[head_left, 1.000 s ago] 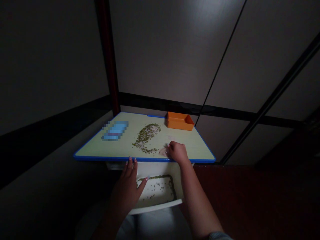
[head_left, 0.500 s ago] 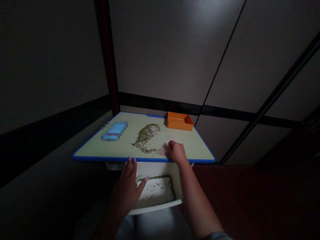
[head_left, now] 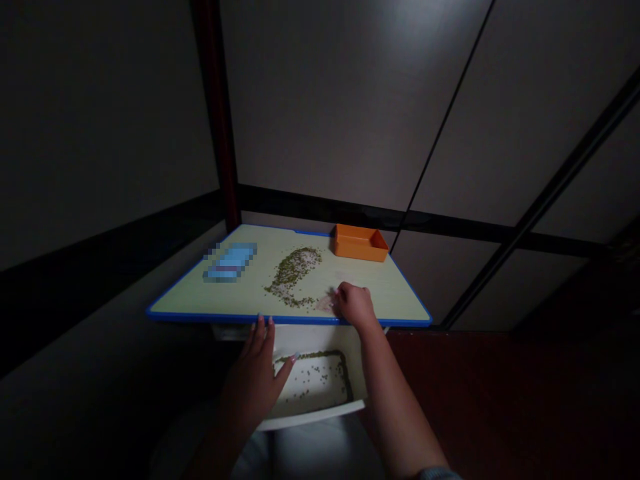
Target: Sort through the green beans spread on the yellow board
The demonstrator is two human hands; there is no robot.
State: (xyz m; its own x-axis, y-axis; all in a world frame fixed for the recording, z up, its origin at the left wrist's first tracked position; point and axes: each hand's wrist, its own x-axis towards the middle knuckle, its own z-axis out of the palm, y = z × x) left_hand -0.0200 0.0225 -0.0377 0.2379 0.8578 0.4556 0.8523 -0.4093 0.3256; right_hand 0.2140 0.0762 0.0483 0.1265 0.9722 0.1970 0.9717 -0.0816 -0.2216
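A scatter of small green beans (head_left: 287, 270) lies in a curved band on the pale tabletop (head_left: 380, 293) with a blue rim. At the lower right end of that band, my right hand (head_left: 356, 305) rests on the table with its fingers curled in. What its fingertips hold, if anything, is hidden. A pale pinkish patch (head_left: 327, 303) shows just left of them. My left hand (head_left: 257, 367) is spread, its fingertips at the table's front edge and its thumb over the open white drawer (head_left: 313, 421). More beans line the drawer's inner edges, with several loose on its floor.
An orange box (head_left: 361, 250), open at the top, stands at the table's back right. On the left lies a blurred-out blue rectangle (head_left: 230, 262). Dark panelled walls (head_left: 320, 113) close in behind and to the left.
Hands and beans keep almost the same places. The whole view has shifted very slightly.
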